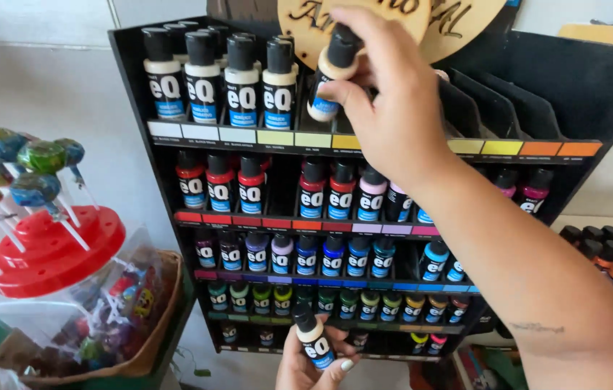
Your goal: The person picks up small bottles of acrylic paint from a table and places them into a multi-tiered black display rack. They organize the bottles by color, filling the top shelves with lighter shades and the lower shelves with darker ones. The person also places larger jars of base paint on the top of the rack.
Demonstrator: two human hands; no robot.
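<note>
A black tiered rack (140,108) holds rows of small paint bottles with black caps, sorted by colour. My right hand (393,108) reaches up to the top shelf and grips a cream-coloured paint bottle (328,72) by its neck, tilted, just right of the white and cream bottles (220,83) standing there. My left hand (314,365) is at the bottom edge of the view, holding another cream paint bottle (312,336) upright in front of the lowest shelves.
A red lollipop stand (50,249) with several marbled lollipops (32,162) stands at the left on a clear tub. Below it is a wicker basket (162,325) of sweets. More dark-capped bottles (610,245) lie at the right. A round wooden sign (458,22) hangs above the rack.
</note>
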